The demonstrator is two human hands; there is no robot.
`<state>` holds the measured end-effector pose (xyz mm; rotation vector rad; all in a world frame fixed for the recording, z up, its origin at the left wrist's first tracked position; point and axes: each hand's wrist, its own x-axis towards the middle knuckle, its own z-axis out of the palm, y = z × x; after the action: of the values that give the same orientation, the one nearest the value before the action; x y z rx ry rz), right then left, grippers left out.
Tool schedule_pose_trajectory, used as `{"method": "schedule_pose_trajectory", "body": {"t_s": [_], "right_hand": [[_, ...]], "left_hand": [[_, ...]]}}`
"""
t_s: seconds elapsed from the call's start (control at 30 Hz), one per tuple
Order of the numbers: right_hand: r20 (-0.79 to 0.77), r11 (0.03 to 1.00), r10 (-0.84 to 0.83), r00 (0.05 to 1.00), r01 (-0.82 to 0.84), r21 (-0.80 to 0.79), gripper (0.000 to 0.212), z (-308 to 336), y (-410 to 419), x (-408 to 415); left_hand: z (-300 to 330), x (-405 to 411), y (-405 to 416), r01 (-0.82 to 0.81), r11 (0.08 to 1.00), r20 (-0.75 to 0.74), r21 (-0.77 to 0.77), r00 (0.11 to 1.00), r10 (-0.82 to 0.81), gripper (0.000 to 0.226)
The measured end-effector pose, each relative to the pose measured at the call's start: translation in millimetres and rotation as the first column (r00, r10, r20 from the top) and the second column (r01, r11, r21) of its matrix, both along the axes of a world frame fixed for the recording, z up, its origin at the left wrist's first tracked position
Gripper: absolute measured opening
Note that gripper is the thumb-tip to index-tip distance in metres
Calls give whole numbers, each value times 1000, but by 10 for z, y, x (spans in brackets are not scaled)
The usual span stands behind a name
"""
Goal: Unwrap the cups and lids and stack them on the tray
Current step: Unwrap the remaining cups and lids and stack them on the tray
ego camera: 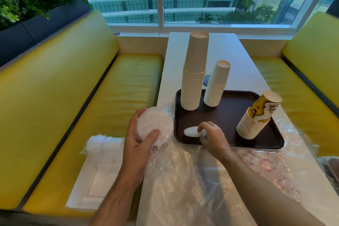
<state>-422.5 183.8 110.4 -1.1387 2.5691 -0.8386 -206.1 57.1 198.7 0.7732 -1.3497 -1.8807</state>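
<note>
Gripping a stack of white lids (155, 124) still partly in its clear wrap, the left hand (141, 143) has fingers behind the stack and thumb across its near face, and holds it up just off the left edge of the tray (227, 115); the right hand (212, 136) has its fingers curled down over a few white lids (191, 131) lying on the tray's near left corner, pinching or pressing them, I can't say which.

From the left: a further sleeve of lids (102, 143), wrapped by the look of it, lies on the yellow bench (91, 115) on a white box (95, 180); so that one seems not yet opened.

On the tray itself the cups look finished; a tall stack (194, 73) and a shorter stack (216, 84), both plain and upside down, stand at the far left, and a printed stack (256, 117) leans at the right side. Loose plastic wrap (201, 180) is spread over the table (220, 46) in front of the tray, which fits cups already unwrapped.

I'd judge the cups done and the lids only begun; most lids remain in the left hand's stack and on the bench.

Both forearms reach forward from below; the left wrist is turned so the stack faces up and toward the person, the right wrist bent down over the tray.
</note>
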Motion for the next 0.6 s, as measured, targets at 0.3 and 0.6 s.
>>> {"method": "schedule_pose_trajectory", "body": {"t_s": [0.3, 0.6], "right_hand": [[81, 980, 64, 995, -78, 181, 26, -98, -191, -95], [109, 952, -45, 993, 9, 305, 63, -117, -460, -74]], "left_hand": [[-23, 40, -97, 24, 1000, -4, -8, 1000, -24, 62], [-55, 49, -108, 41, 998, 29, -39, 999, -40, 63]]}}
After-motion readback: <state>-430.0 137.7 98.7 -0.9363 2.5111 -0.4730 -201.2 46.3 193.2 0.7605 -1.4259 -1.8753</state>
